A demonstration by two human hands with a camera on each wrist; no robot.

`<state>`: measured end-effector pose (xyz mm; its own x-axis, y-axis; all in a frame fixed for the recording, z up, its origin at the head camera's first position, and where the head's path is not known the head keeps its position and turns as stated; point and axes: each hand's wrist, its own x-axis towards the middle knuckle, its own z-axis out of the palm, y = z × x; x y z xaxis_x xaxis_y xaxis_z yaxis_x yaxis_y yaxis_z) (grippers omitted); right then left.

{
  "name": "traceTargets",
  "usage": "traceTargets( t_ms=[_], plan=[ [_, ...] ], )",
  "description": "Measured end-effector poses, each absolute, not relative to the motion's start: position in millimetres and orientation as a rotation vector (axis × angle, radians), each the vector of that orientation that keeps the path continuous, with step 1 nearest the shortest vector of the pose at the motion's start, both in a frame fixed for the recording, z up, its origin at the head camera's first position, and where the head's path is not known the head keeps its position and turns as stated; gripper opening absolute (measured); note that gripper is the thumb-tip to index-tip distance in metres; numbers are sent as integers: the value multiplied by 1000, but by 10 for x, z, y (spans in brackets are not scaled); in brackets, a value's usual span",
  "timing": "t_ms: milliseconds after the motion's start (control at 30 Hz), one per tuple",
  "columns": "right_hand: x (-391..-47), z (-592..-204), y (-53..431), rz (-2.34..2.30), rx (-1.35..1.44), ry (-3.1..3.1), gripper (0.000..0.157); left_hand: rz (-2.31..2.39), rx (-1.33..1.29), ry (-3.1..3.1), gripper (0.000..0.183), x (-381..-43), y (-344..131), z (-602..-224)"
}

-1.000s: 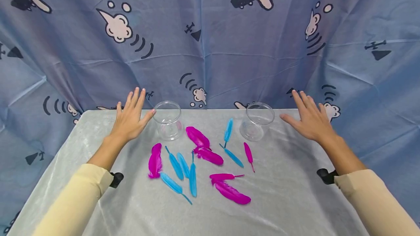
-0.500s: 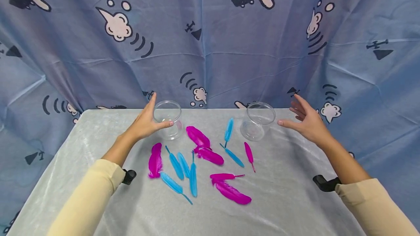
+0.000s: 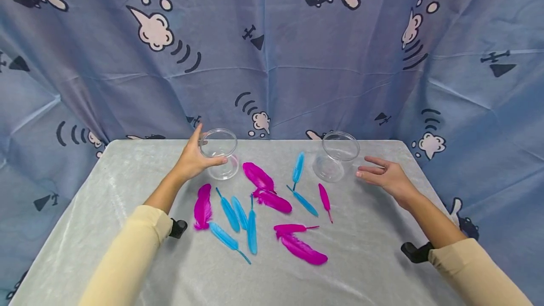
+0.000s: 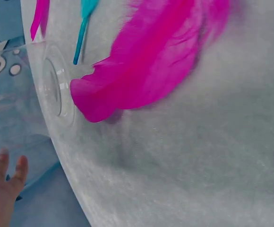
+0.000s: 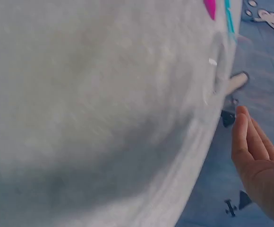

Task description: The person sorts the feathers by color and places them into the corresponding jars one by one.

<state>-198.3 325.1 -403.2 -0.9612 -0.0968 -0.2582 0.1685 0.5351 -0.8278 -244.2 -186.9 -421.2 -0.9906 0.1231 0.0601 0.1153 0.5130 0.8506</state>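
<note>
My left hand holds a clear plastic cup at the left, thumb across its near side and fingers along the left and far side. In the left wrist view the fingers lie beside the cup's see-through wall, and its round base is near the table edge. At the right, a second clear plastic cup stands upright. My right hand hovers just to its right, fingers extended toward it and holding nothing; a narrow gap separates them. In the right wrist view, that hand has its fingers together.
Magenta feathers and blue feathers lie scattered over the middle of the grey-white table. A magenta feather lies nearest the left cup in the left wrist view. A blue curtain with printed planes hangs behind the table.
My left hand has moved right from beside the left cup and come round it. The right hand has dropped lower, its spread fingers drawing together beside the right cup. The feathers lie as before.
</note>
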Motion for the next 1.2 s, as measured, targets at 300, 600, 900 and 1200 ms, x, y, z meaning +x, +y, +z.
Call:
traceTargets(
  t_ms=[300, 600, 900, 1200],
  plan=[
    [-1940, -4275, 3092, -1382, 13, 2466, 71, 1559, 154, 2626, 106, -2477, -1877, -4230],
    [-1884, -4378, 2931, -1402, 0, 2405, 64, 1616, 193, 2553, 105, -2479, -1876, -4232],
    [-1876, -4472, 2811, -1477, -76, 2351, 59, 1618, 184, 2549, 105, -2486, -1885, -4269],
    [-1869, -4485, 2679, -1402, -81, 2423, 57, 1620, 203, 2544, 104, -2495, -1899, -4282]
  ],
)
